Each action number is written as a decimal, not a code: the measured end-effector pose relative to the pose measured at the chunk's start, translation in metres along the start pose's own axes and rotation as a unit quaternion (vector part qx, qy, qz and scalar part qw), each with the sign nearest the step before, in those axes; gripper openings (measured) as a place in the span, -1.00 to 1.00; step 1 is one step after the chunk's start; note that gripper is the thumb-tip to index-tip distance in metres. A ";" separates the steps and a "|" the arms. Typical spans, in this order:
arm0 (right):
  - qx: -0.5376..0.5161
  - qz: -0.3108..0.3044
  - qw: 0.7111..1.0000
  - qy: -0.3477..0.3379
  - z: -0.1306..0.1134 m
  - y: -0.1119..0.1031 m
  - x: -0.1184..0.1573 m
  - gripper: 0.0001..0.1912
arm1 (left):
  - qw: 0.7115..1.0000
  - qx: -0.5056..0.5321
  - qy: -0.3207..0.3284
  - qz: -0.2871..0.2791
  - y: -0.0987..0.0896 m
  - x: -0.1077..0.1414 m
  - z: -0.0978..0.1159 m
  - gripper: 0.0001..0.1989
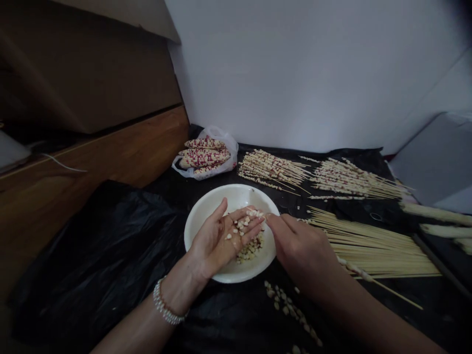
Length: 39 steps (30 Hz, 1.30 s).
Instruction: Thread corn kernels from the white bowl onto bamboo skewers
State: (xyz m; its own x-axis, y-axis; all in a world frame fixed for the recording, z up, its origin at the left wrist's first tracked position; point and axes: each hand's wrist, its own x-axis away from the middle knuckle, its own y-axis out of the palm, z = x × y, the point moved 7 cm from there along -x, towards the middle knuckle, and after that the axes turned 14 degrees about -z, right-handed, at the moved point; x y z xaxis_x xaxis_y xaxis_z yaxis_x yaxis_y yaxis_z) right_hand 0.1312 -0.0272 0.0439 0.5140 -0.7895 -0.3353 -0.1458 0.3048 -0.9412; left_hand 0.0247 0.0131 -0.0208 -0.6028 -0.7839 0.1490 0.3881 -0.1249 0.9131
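My left hand [224, 238] is palm up over a white bowl [194, 206], its fingers stretched out. Pale corn kernels [241, 224] lie loose on its palm and fingers. At its fingertips, my right hand [300, 243] is closed in a pinch around a bamboo skewer [396, 295]. That skewer carries threaded kernels and sticks out behind the hand to the lower right; the part inside the fist is hidden. More kernels [250, 253] lie in the bottom of the bowl, partly covered by my left hand.
Behind the bowl, a plastic bag [232, 142] holds speckled corn cobs [204, 155]. Filled skewers lie in two bundles [273, 167], [342, 179]. Bare skewers [383, 246] and stripped cobs [438, 214] are at right. Loose kernels [291, 309] dot the black plastic sheet [106, 260]. A wall [313, 73] stands behind.
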 end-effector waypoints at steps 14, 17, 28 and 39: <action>0.060 -0.004 0.993 -0.099 -0.023 0.007 -0.004 -0.77 | 1.000 0.018 0.005 -0.025 0.005 0.003 0.000 -0.40; 0.062 -0.008 0.997 -0.051 -0.011 0.007 -0.004 -0.82 | 0.999 0.015 -0.008 -0.040 0.007 0.002 -0.003 -0.41; 0.078 0.012 0.994 -0.070 -0.018 0.008 -0.002 -0.79 | 0.999 0.017 -0.011 -0.035 0.007 0.001 -0.003 -0.48; 0.010 -0.049 0.999 0.019 0.010 0.011 -0.005 -0.84 | 0.996 -0.058 0.023 0.058 -0.005 0.001 -0.003 -0.71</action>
State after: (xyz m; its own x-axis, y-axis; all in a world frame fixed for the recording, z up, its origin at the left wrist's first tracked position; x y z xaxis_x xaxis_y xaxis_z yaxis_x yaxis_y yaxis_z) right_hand 0.1356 -0.0142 0.0355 0.4923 -0.8356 -0.2437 -0.0787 0.2361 -0.9685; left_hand 0.0247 0.0110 -0.0265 -0.5171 -0.8242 0.2309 0.5330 -0.0990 0.8403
